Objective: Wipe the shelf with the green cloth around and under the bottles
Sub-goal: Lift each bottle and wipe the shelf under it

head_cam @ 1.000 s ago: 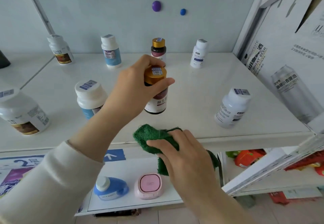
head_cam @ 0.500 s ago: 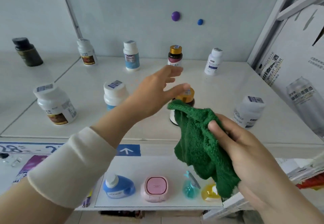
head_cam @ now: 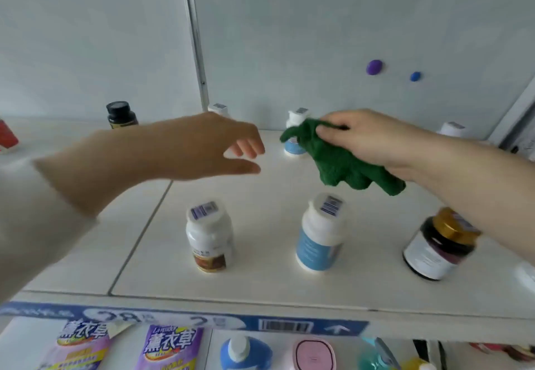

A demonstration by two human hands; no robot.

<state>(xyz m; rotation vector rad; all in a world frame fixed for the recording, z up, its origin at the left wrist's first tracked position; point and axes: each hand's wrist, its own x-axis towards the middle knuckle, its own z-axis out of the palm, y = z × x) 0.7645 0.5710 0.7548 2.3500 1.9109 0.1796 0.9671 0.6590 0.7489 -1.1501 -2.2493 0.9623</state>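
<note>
My right hand (head_cam: 364, 138) grips the green cloth (head_cam: 344, 164) and holds it in the air above the back of the white shelf (head_cam: 260, 196). The cloth hangs in front of a white bottle with a blue label (head_cam: 293, 144). My left hand (head_cam: 208, 147) reaches over the shelf with loose, spread fingers and holds nothing. Three bottles stand in the front row: a white one with a brown label (head_cam: 210, 235), a white one with a blue label (head_cam: 321, 230) and a dark gold-capped one (head_cam: 440, 243) under my right forearm.
A black bottle (head_cam: 121, 115) and a white-capped bottle (head_cam: 218, 108) stand at the back, another white cap (head_cam: 453, 129) at the back right. Two magnets (head_cam: 374, 67) stick to the back wall. Purple packets (head_cam: 170, 346) and small containers lie on the lower shelf.
The gold-capped bottle was set down and my left hand let go of it. My right hand lifted the cloth from the shelf's front edge toward the back row. The view shifted left.
</note>
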